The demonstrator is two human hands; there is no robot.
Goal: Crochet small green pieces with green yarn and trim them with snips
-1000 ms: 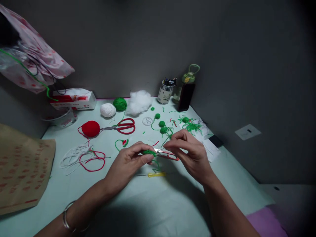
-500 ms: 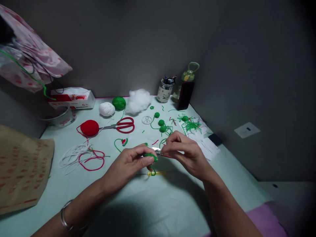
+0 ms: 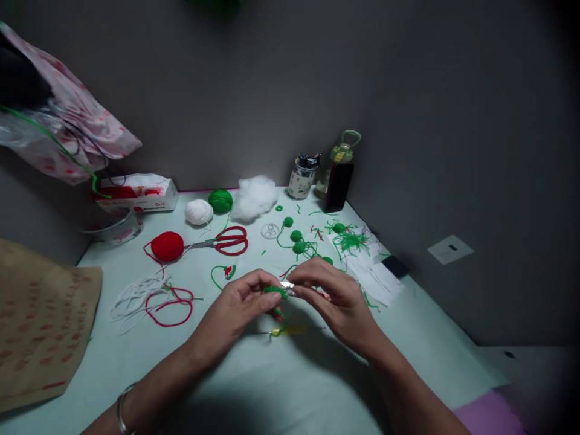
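My left hand pinches a small green crocheted piece between thumb and fingers. A short green yarn end hangs beneath it. At the piece's right edge, the thumb and fingers of my right hand are closed by a small silvery item; its kind is too small to tell, and the fingertips partly cover it. Below the hands a thin tool with a yellow handle lies on the table. A small red, white and green crocheted piece rests left of my hands.
Red-handled scissors, a red yarn ball, a white ball and a green ball lie left of centre. White stuffing sits behind. Small green balls and yarn scraps spread rightward. A paper bag stands left.
The view has tilted, so the table sits slightly lower. My right hand's fingers have shifted closer to the green piece, and its wrist has turned a little. My left hand keeps its grip.
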